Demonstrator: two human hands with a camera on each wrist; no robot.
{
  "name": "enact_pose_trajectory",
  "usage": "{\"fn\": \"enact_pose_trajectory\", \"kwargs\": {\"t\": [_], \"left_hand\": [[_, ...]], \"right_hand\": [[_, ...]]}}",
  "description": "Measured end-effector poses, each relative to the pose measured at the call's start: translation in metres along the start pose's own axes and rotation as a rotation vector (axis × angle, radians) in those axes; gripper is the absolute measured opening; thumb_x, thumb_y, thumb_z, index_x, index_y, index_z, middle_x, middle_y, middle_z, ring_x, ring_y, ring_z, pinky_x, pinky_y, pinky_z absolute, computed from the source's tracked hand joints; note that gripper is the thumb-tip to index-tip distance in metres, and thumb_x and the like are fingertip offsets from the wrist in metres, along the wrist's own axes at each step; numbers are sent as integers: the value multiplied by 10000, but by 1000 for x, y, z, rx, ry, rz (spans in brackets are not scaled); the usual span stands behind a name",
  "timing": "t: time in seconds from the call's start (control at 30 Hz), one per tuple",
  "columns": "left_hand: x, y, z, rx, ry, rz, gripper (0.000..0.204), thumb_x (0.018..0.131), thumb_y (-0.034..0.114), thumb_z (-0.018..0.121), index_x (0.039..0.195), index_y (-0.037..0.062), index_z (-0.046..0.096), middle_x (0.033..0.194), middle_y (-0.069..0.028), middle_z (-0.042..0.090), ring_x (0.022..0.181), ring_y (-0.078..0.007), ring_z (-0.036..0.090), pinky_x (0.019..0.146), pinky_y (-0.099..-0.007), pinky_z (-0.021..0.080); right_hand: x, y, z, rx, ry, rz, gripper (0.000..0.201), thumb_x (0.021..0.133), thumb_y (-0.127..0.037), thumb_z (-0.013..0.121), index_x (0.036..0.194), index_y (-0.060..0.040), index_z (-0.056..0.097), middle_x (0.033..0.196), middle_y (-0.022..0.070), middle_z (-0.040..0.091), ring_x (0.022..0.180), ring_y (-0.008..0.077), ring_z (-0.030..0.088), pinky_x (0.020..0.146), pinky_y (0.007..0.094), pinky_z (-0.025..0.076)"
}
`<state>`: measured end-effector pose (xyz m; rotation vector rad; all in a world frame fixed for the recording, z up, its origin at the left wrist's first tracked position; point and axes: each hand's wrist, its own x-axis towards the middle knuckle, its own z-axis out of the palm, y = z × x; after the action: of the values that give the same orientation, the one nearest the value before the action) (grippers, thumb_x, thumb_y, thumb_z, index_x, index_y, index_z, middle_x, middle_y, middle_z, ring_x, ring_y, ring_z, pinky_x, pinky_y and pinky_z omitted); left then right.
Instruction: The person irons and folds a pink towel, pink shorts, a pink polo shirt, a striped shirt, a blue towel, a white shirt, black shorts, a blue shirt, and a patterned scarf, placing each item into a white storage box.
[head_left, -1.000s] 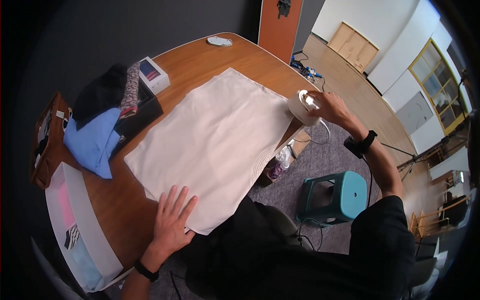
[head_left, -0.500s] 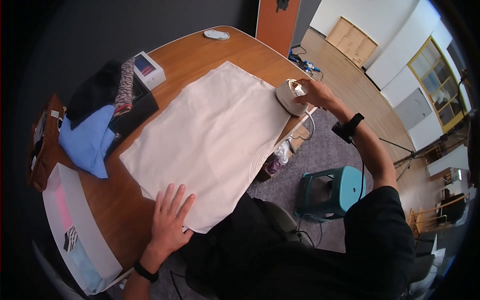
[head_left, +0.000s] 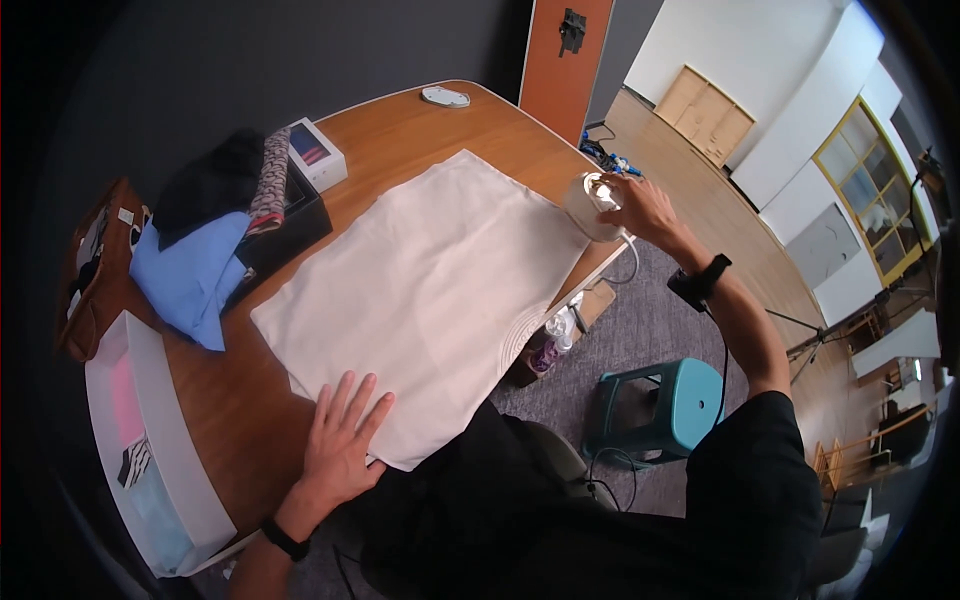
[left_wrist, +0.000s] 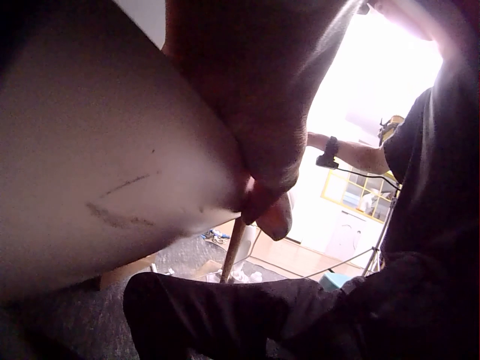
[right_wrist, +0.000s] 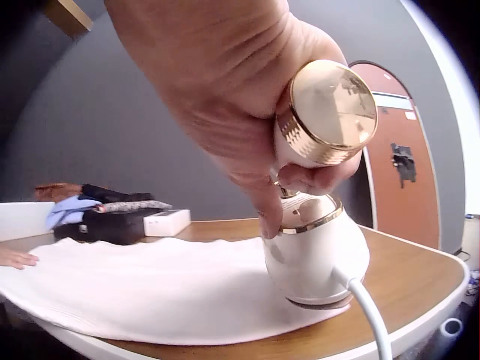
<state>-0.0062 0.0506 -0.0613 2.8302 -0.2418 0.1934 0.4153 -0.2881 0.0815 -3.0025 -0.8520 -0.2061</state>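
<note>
A pale cream garment (head_left: 420, 290) lies spread over the wooden table, with stitched curved lines at its near right edge. My left hand (head_left: 338, 452) rests on its near left corner, fingers straight and slightly spread; the thumb lies by the table edge. At the garment's far right side my right hand (head_left: 645, 212) grips the handle of a white handheld steam iron (right_wrist: 315, 259) with gold trim. In the right wrist view the iron's base sits on the garment's edge, and a white cord (right_wrist: 367, 315) runs down from its body.
Left on the table are a black box with folded clothes (head_left: 190, 280), a white product box (head_left: 322, 158), a brown bag (head_left: 105, 270) and a white bin (head_left: 190, 450) holding cloths. A small white dish-like piece (head_left: 446, 97) lies at the far edge. A teal stool (head_left: 690, 400) stands on the floor.
The iron has shifted slightly inward and away along the garment's far right side, in my right hand's grip. My left hand stays on the near corner. The head view has swayed a little.
</note>
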Motion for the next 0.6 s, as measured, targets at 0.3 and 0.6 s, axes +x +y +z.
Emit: {"fn": "enact_pose_trajectory", "kwargs": {"t": [0.3, 0.6], "left_hand": [[1, 1, 0, 21, -4, 2, 924, 698, 195, 800, 1556, 146, 460, 1657, -172, 337, 1546, -427, 258, 1239, -620, 222], [2, 0, 0, 11, -23, -11, 909, 710, 201, 800, 1554, 153, 466, 1657, -169, 339, 1549, -421, 255, 1245, -612, 213]], "right_hand": [[-79, -114, -9, 151, -280, -356, 738, 801, -415, 842, 1454, -193, 577, 908, 211, 748, 871, 392, 737, 787, 474, 584], [-54, -64, 18, 157, -208, -285, 721, 761, -438, 865, 1382, -149, 643, 1040, 169, 765, 989, 358, 737, 859, 461, 574]]}}
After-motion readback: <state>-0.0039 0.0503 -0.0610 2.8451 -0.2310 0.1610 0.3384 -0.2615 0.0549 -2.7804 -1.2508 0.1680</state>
